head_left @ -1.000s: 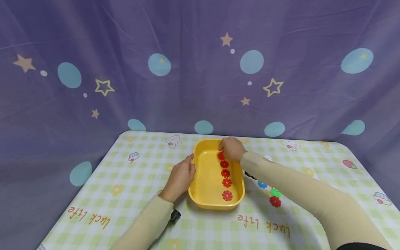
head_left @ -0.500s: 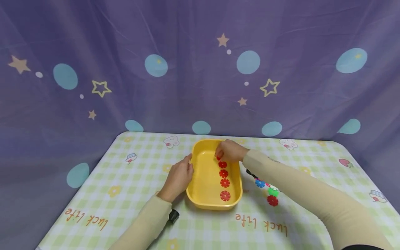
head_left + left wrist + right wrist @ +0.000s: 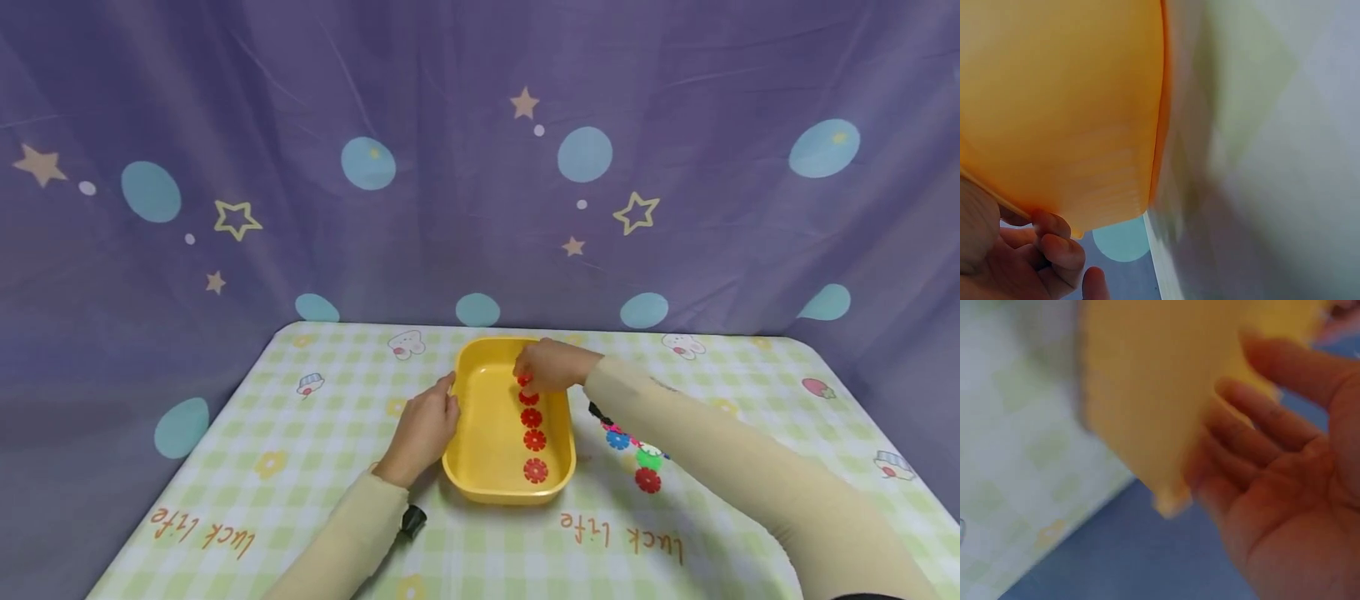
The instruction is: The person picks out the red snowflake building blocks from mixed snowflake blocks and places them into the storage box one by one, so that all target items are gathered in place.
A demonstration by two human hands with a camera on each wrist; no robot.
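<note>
A yellow tray (image 3: 483,492) stands on the table, with a column of red flower-shaped pieces (image 3: 531,417) along its right side. My left hand (image 3: 422,427) grips the tray's left rim; curled fingers (image 3: 1057,244) show at the rim in the left wrist view. Inside the tray's far right part, my right hand (image 3: 555,364) has its fingertips on the farthest red piece (image 3: 523,380) and partly covers the one nearer. In the blurred right wrist view, my right hand (image 3: 1285,487) is beside the tray's wall (image 3: 1141,381); its fingertips' contact is unclear there.
Right of the tray, partly under my right forearm, lie loose flower pieces: blue (image 3: 618,439), green (image 3: 648,459), red (image 3: 648,480) and others. A checked cloth (image 3: 337,467) covers the table. A purple curtain (image 3: 450,225) hangs behind.
My right hand has shifted slightly toward me from the tray's far right corner, its fingers now partly covering the second red piece. My left hand keeps its grip. The head view has drifted slightly.
</note>
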